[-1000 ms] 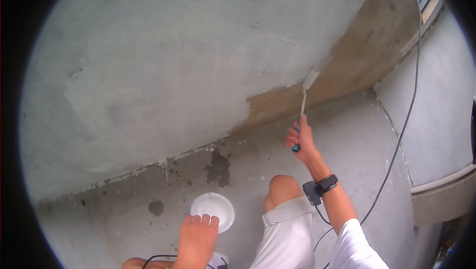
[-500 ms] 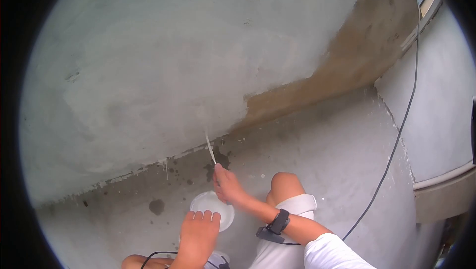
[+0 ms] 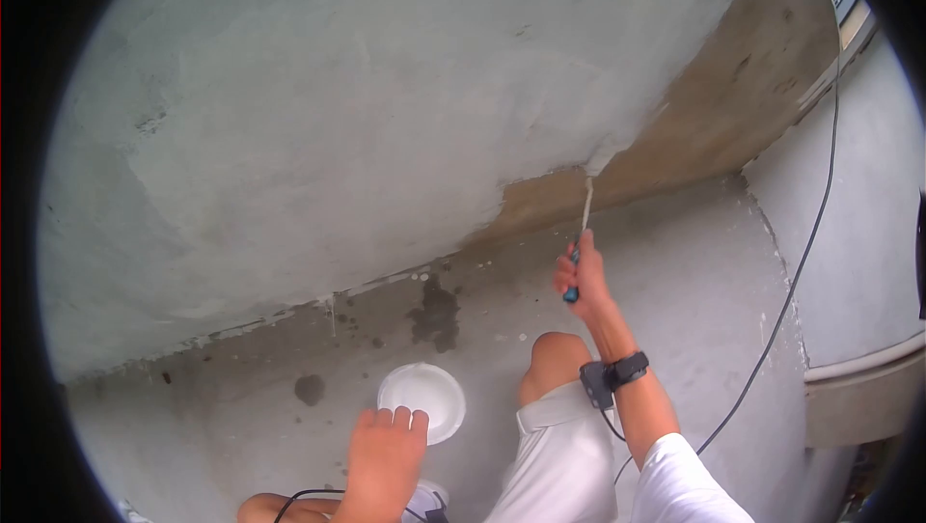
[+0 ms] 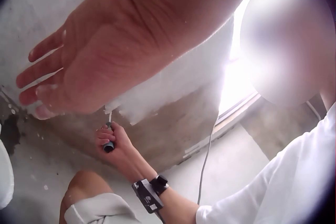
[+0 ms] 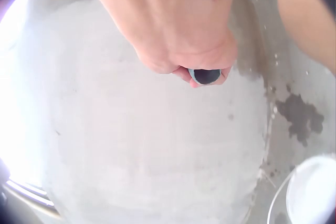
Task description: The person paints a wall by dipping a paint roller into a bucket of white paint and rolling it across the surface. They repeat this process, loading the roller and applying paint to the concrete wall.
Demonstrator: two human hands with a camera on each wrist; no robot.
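Observation:
My right hand (image 3: pixel 585 277) grips the blue handle (image 3: pixel 571 293) of a paint roller. The roller's white sleeve (image 3: pixel 606 154) is against the wall (image 3: pixel 367 137), where pale paint meets a bare brown strip (image 3: pixel 675 142). In the right wrist view, the dark round handle end (image 5: pixel 207 76) shows under the fist, and the roller's head is hidden. My left hand (image 3: pixel 388 455) holds nothing and overlaps the near rim of a white bucket (image 3: pixel 460 409) in the head view. The left wrist view shows that hand's fingers (image 4: pixel 42 71) loosely extended.
A grey cable (image 3: pixel 805 262) runs down the right side. Another white container (image 3: pixel 424 496) sits below the left hand. Dark wet stains (image 3: pixel 436 316) mark the concrete floor along the wall's foot. My bent knee (image 3: pixel 555 364) is between the hands.
My right hand swung left with the roller to the lower wall above the bucket, then back right to the brown strip. The left hand has stayed nearly still.

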